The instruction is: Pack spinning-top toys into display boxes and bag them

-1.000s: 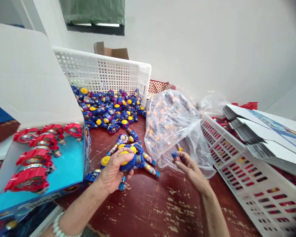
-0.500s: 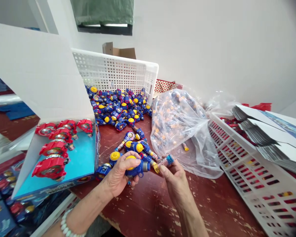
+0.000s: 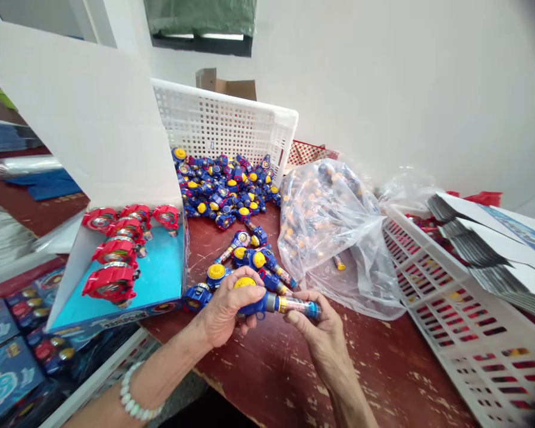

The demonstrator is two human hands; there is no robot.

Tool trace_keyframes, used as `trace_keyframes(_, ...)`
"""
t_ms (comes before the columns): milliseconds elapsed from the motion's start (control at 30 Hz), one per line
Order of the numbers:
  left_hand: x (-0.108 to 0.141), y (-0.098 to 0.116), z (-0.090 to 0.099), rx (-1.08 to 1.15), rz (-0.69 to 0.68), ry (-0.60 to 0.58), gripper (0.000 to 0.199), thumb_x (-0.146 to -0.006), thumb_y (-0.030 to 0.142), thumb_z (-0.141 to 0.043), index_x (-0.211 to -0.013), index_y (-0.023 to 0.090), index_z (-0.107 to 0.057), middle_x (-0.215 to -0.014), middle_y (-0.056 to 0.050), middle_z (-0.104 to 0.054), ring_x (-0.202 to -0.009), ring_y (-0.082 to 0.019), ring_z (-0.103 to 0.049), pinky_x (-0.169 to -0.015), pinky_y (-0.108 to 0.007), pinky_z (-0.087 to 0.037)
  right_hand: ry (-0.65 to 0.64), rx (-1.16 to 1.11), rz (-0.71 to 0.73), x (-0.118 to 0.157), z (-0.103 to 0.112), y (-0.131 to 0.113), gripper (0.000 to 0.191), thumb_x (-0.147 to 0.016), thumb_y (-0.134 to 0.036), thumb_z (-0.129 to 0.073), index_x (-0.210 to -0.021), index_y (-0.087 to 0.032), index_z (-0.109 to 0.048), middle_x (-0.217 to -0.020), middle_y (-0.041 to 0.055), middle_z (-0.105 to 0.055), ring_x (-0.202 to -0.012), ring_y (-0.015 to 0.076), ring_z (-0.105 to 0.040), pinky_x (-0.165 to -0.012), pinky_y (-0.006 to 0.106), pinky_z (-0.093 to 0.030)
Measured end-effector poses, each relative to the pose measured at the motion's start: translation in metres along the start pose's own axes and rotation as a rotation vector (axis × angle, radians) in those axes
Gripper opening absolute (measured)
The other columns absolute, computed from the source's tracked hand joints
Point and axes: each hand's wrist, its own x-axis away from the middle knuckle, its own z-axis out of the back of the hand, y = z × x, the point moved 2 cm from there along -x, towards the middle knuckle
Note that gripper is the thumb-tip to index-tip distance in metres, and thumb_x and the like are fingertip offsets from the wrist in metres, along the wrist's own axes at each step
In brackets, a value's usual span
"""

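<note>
On the worn red table [image 3: 387, 362], a perforated white basket [image 3: 232, 116] is set at the back and a display box [image 3: 158, 273] at the left; a clear plastic bag [image 3: 361, 291] is laid to the right, and a heap of blue toys [image 3: 225, 191] is spread before the basket. Nearer, the left hand [image 3: 225, 312] is curled snugly around a blue toy body [image 3: 252, 302], its thumb beside the yellow disc [image 3: 244, 283]. By the right hand [image 3: 323, 333], drawn into a pinch, a printed tube [image 3: 294, 305] is gripped near its blue end, with the other end at the toy's grey collar [image 3: 271, 302]; how deeply it is seated cannot be told. For a sound fit, the body should probably be braced firmly and the tube pressed straight along the collar's line, without being bent or squeezed.
</note>
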Motion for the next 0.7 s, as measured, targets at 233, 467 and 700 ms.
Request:
trace_keyframes(233, 0.007, 0.003, -0.011, -0.177, -0.190, 0.127, 0.035, -0.064, 0.041, -0.071, -0.086, 0.021, -0.052, -0.048, 0.005, -0.052, -0.035, -0.010, -0.046, -0.030, -0.015, -0.033, 0.076, -0.181, -0.060, 0.005, -0.016, 0.009, 0.038, -0.073, -0.045, -0.075, -0.091, -0.019, -0.055, -0.057, -0.0031, -0.061, -0.053, 0.0136, -0.057, -0.056, 0.026, -0.047)
trace_keyframes(467, -0.004, 0.006, -0.002, -0.024, -0.058, 0.088, 0.034, -0.066, 0.041, -0.069, -0.085, 0.021, -0.049, -0.049, 0.004, -0.056, -0.034, -0.010, -0.045, -0.028, -0.013, -0.026, -0.058, 0.209, 0.137, 0.009, -0.003, -0.005, 0.048, -0.084, -0.041, -0.064, -0.126, -0.024, -0.048, -0.112, 0.0075, -0.063, -0.091, 0.0193, -0.063, -0.078, 0.032, -0.050)
trace_keyframes(700, -0.005, 0.000, 0.003, -0.049, -0.042, 0.081, 0.035, -0.066, 0.041, -0.069, -0.086, 0.021, -0.048, -0.047, 0.005, -0.055, -0.034, -0.009, -0.045, -0.029, -0.013, -0.026, -0.157, 0.350, -0.002, -0.006, 0.010, 0.003, 0.044, -0.087, -0.059, -0.049, -0.090, -0.016, -0.059, -0.055, -0.0031, -0.051, -0.047, 0.0112, -0.047, -0.047, 0.023, -0.037)
